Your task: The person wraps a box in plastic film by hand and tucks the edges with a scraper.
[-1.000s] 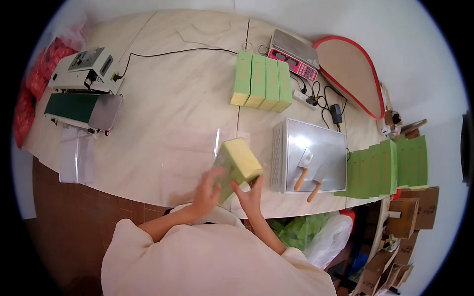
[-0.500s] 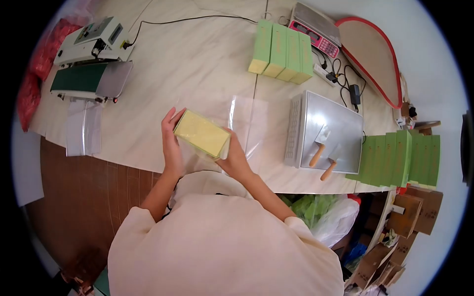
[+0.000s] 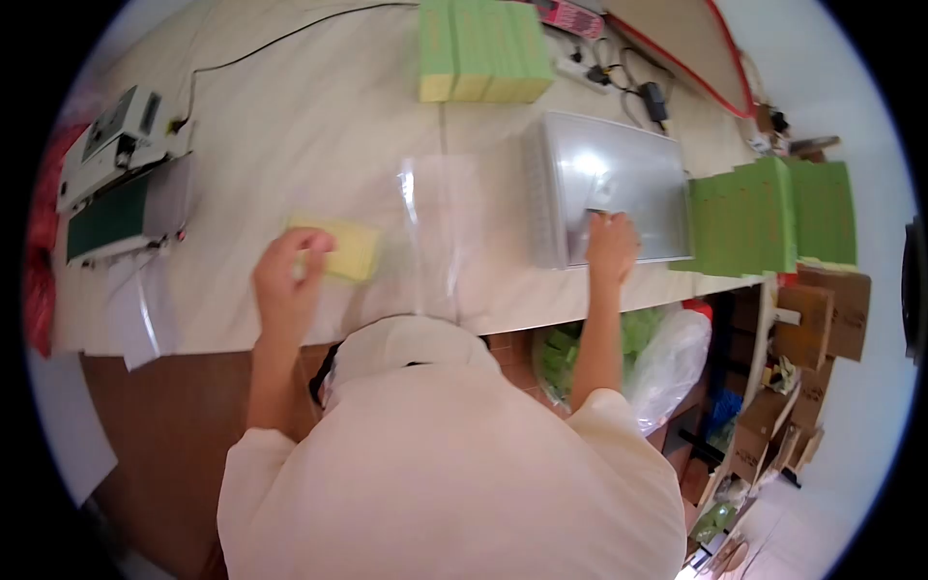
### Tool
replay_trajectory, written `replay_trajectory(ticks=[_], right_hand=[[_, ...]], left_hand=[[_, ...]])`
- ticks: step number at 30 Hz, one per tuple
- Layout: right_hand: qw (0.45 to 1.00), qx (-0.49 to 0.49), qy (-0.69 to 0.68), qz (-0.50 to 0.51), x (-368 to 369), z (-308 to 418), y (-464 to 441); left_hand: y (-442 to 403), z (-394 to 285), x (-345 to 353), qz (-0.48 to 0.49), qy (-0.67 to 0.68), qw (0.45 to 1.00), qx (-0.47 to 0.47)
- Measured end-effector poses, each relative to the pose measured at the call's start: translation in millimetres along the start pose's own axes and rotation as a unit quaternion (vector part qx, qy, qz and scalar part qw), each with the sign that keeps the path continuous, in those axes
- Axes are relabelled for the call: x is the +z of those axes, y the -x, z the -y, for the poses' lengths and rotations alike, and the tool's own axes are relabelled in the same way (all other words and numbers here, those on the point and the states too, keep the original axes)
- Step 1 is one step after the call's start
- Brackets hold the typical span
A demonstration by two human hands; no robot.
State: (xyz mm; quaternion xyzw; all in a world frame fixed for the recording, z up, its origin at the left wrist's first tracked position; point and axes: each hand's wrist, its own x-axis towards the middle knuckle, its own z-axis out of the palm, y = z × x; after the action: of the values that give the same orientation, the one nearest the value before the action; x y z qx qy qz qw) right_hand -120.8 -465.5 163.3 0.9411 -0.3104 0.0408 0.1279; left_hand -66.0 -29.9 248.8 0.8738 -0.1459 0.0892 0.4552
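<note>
Left of the metal-topped unit [image 3: 648, 159], a yellow carton [image 3: 356, 253] lies on the surface [image 3: 290, 135], the person's left hand [image 3: 290, 271] half-curled over it; I can't tell if it grips. Atop the unit, the right hand [image 3: 613, 249] curls by a scraper [image 3: 602, 191], its hold hidden from me. Lettering on the green boxes [image 3: 739, 217] just right is unreadable.

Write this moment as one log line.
left hand: at yellow rectangular box | right hand: over flat silver metal plate | grips: unclear
</note>
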Motion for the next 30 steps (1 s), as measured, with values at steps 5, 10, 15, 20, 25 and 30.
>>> replay_trajectory(ticks=[5,10,15,20,25,30], right_hand=[[0.992,0.105,-0.067,0.037,52.5,-6.9,-8.0],[0.953,0.017,-0.302,-0.010,7.1,11.1,25.1],[0.836,-0.198,-0.497,0.118,-103.3,48.4,78.1],[0.789,-0.357,-0.485,0.125,-150.3,68.4,90.3],[0.772,-0.416,-0.462,0.129,-154.7,79.9,91.8],[0.776,-0.434,-0.443,0.111,-151.1,91.1,91.8]], left_hand=[[2.2,-19.4,3.2,0.127,-0.122,0.984,0.031],[8.6,-23.5,15.8,0.109,-0.130,0.983,0.064],[11.6,-10.0,19.8,0.030,-0.175,0.982,0.059],[14.4,-4.7,15.7,0.025,-0.200,0.979,0.035],[14.8,1.4,15.3,0.001,-0.221,0.975,0.036],[6.5,6.4,11.5,-0.051,-0.219,0.974,0.017]])
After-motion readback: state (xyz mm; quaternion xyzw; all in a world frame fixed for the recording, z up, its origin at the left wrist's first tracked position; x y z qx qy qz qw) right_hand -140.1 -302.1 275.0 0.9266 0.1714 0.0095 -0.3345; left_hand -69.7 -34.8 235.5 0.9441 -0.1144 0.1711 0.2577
